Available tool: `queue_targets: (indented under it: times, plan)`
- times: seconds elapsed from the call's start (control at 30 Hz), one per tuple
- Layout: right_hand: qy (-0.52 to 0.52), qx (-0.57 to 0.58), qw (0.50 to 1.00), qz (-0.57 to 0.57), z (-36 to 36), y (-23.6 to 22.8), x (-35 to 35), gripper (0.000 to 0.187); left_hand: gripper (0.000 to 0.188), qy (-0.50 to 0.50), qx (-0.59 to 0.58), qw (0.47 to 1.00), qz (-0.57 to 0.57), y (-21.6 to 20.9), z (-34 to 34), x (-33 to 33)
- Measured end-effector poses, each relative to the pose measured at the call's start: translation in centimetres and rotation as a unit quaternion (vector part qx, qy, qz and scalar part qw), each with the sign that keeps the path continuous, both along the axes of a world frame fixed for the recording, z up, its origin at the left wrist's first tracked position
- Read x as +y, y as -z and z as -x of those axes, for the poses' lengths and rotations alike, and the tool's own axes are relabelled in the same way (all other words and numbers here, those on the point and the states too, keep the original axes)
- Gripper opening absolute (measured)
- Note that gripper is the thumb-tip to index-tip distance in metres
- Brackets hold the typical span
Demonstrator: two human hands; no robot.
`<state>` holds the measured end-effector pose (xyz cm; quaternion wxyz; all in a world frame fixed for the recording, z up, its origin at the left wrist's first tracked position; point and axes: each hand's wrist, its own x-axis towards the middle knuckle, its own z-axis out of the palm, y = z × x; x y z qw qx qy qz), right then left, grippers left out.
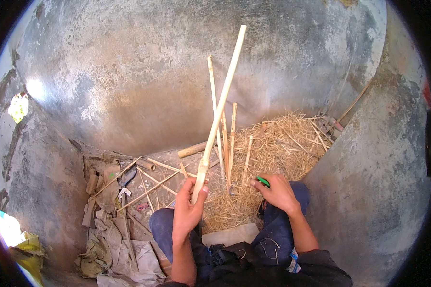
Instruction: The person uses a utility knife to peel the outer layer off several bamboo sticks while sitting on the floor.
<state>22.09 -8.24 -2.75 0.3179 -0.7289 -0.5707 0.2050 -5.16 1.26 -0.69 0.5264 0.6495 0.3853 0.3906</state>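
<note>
My left hand is closed round the lower end of a long, pale bamboo stick. The stick rises at a slant, its top leaning away and to the right, with a thicker joint just above my fingers. Over my right knee, my right hand grips a small tool with a green handle. Most of that tool is hidden by the fingers, so its kind cannot be made out. The two hands are apart, and the tool does not touch the stick.
A heap of straw-like shavings covers the floor ahead and right. Several thin sticks stand against the grey wall. Left lie a thick bamboo piece, scattered sticks and crumpled sacking. Walls close in on both sides.
</note>
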Motion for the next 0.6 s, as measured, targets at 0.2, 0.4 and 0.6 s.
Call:
queue_targets:
  times: [0.2, 0.4, 0.6]
  plan:
    - [-0.033, 0.177, 0.981, -0.066, 1.4, -1.8, 1.2, 0.032, 0.021, 0.042, 0.009, 0.992, -0.118, 1.4, -1.7, -0.6]
    - [-0.022, 0.321, 0.933, -0.161, 4.2, -2.3, 2.6, 0.030, 0.023, 0.116, 0.027, 0.993, 0.024, -0.7, -2.5, -2.7]
    - [0.025, 0.357, 0.910, -0.210, 2.5, -2.8, 3.6, 0.030, 0.023, 0.145, 0.058, 0.988, 0.006, -0.8, -0.5, -3.3]
